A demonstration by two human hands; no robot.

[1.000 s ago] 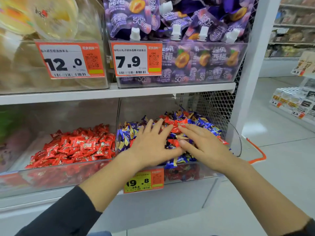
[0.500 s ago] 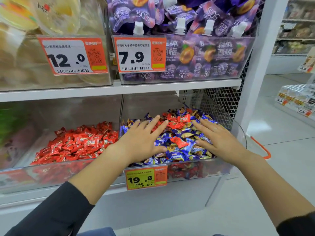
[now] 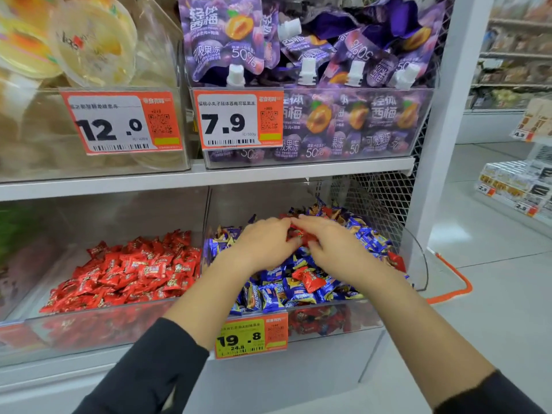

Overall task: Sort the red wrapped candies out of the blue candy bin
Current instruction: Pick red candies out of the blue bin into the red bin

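The clear bin (image 3: 415, 264) on the lower shelf holds a heap of blue wrapped candies (image 3: 270, 294) with red ones mixed in. My left hand (image 3: 265, 243) and my right hand (image 3: 333, 248) meet over the middle of the heap, fingers curled around a clump of red candies (image 3: 299, 234) between them. One red candy (image 3: 309, 277) lies loose near the front, below my wrists, and another (image 3: 395, 259) rests by the right wall. More red wrappers show through the front wall low down. The neighbouring bin to the left holds only red candies (image 3: 134, 270).
A yellow and orange price tag (image 3: 251, 339) hangs on the bin's front. The upper shelf edge (image 3: 209, 177) sits close above, carrying purple pouches (image 3: 328, 124) and jelly cups (image 3: 89, 55). A white post (image 3: 442, 115) and wire mesh (image 3: 373, 195) bound the right side.
Both hands were flat and spread apart on the heap. They have since moved toward each other and further back, and their fingers have curled over red candies.
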